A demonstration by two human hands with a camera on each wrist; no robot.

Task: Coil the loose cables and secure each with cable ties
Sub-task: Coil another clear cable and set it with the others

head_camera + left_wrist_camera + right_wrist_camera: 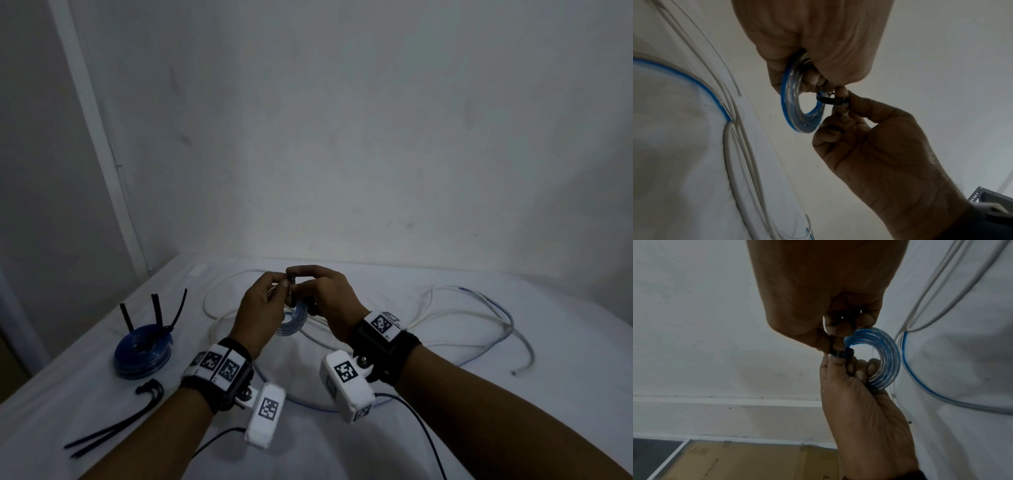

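A small coil of clear, blue-striped cable (pixel 294 318) (pixel 791 113) (pixel 887 356) is held up above the white table. My left hand (pixel 260 308) (pixel 813 78) grips the coil's rim with curled fingers. A black cable tie (pixel 291 279) (pixel 828 100) (pixel 840 352) loops round the coil's strands. My right hand (pixel 325 301) (pixel 835 337) pinches this tie between thumb and fingertips, close against the left thumb. The tie's loose tail is hidden behind the fingers.
A larger blue coil (pixel 143 353) lies at the left with black ties sticking up. Spare black cable ties (pixel 113 425) lie near the front left edge. Loose white cable (pixel 479 310) and blue-striped cable (pixel 920 386) sprawl over the white-covered table (pixel 445 394). A wall stands behind.
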